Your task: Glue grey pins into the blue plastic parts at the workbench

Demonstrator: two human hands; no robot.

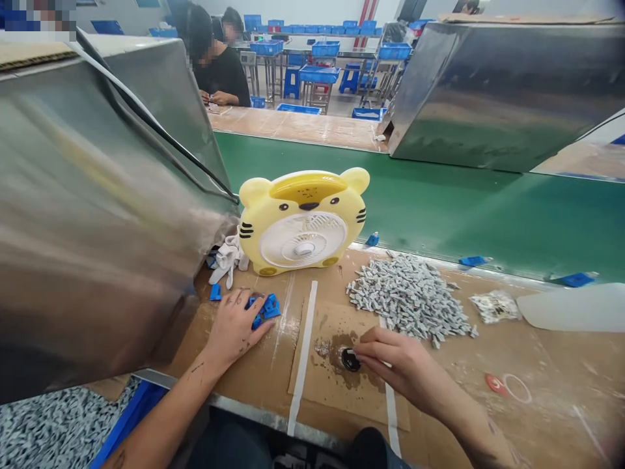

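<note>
My left hand rests on a small cluster of blue plastic pieces, its fingers curved over them and its thumb apart. Over the small black dish, my right hand has its fingertips pinched together at the dish's right edge. A small light piece seems to show at those fingertips, too small to name. The dish stands on a stained cardboard sheet edged with white tape. Behind it to the right lies a big pile of small grey pieces.
A yellow animal-shaped fan stands at the back of the table, beside white gloves. Metal housings flank the green conveyor, with blue pieces near its edge. A clear bag lies right. Across it sits a person.
</note>
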